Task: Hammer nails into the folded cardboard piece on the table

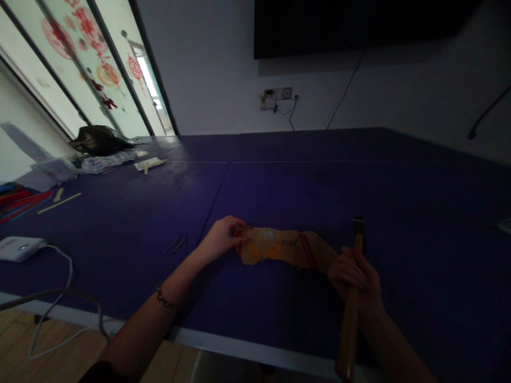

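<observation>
A brown strip that looks like cardboard, with uneven edges, red bands and small dark marks, lies across the purple table in front of me. My left hand has its fingers closed on the strip's left end. In my right hand is a hammer with a wooden handle, its dark head pointing away from me. The fingers of that hand also meet the strip's right end; whether they grip it I cannot tell. Several thin nails lie on the table left of my left hand.
A white box-shaped device with a white cable sits at the left table edge. Behind it are red and blue strips, thin pale sticks, papers and a dark bag. A black screen hangs on the wall.
</observation>
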### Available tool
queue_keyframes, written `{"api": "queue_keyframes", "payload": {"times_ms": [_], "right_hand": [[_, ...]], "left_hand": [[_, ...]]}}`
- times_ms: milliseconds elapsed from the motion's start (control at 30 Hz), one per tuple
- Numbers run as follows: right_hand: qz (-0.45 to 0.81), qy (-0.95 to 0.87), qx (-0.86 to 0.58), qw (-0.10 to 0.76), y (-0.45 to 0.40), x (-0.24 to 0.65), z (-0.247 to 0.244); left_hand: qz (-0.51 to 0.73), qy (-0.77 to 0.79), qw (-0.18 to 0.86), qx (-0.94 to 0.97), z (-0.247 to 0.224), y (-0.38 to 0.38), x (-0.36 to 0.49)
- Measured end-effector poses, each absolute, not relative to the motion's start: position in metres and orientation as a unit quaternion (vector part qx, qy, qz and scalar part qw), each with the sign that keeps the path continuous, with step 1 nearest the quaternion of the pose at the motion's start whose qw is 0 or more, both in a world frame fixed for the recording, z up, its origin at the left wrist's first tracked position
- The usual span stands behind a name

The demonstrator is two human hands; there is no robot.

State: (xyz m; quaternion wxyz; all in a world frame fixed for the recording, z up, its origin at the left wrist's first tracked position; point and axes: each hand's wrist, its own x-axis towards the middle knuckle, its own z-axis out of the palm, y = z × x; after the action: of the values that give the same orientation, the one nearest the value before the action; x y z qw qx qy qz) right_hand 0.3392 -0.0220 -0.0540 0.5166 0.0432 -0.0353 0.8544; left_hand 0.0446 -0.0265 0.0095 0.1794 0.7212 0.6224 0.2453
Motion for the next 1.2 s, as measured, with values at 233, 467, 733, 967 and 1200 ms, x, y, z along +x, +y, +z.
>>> {"api": "queue_keyframes", "payload": {"times_ms": [233, 467, 733, 967, 1200], "right_hand": [[0.860, -0.047, 0.040, 0.506, -0.026, 0.336, -0.051], [0.858, -0.064, 0.033, 0.508, -0.027, 0.337, -0.052], [0.856, -0.067, 0.035, 0.512, -0.026, 0.337, -0.055], [0.861, -0.087, 0.045, 0.499, -0.027, 0.334, -0.052], [0.863, -0.127, 0.038, 0.487, -0.026, 0.332, -0.052]], "left_hand": [[0.176, 0.826, 0.067, 0.532, -0.008, -0.089, -0.046], [0.003, 0.854, 0.010, 0.520, -0.022, -0.089, -0.041], [-0.035, 0.867, 0.015, 0.497, -0.025, -0.081, -0.041], [0.270, 0.793, 0.124, 0.531, -0.024, -0.079, -0.036], [0.517, 0.577, 0.389, 0.499, -0.013, -0.059, 0.017]]}}
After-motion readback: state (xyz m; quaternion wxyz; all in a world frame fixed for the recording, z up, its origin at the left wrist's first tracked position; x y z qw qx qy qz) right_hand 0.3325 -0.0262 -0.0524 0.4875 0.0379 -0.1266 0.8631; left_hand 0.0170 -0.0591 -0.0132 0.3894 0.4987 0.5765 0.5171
